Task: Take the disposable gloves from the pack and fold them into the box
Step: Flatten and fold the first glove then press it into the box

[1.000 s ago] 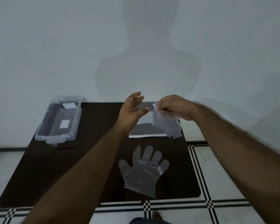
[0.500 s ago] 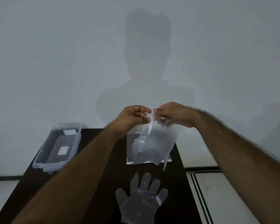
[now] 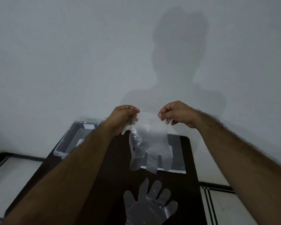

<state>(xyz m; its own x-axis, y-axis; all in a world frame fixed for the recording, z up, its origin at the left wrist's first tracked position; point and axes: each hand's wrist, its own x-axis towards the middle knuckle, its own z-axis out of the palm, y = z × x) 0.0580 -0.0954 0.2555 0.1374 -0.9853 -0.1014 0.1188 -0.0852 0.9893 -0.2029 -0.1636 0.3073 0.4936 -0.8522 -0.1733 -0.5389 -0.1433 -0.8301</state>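
- The left hand (image 3: 122,117) is curling its fingers into a closed pinch on the left corner of the cuff of a clear glove (image 3: 150,142), thumb and forefinger pressing together on the film.
- The right hand (image 3: 177,113) is doing the same at the right corner of the cuff, fingers folded tight, thumb tip meeting the forefinger on the plastic.
- Between the two pinches the cuff edge is stretching out nearly level, and the hands are standing apart, left at nine o'clock of the glove, right at three o'clock.
- The held glove is hanging in the air with its fingers pointing down toward six o'clock, above the dark table (image 3: 104,184) and touching nothing but the two hands.
- Behind the hanging glove, toward twelve o'clock on the table, the flat pack (image 3: 177,153) is lying with its white near edge showing; the glove is partly covering it from this view.
- At six o'clock, nearer the person, a second glove (image 3: 150,207) is lying flat on the table, fingers spread and pointing away toward twelve o'clock.
- At ten o'clock the clear box (image 3: 75,140) is sitting at the table's far left corner, partly hidden by the left forearm; what is inside cannot be told apart from its white labels.
- Both forearms are reaching in from the lower corners, bare.
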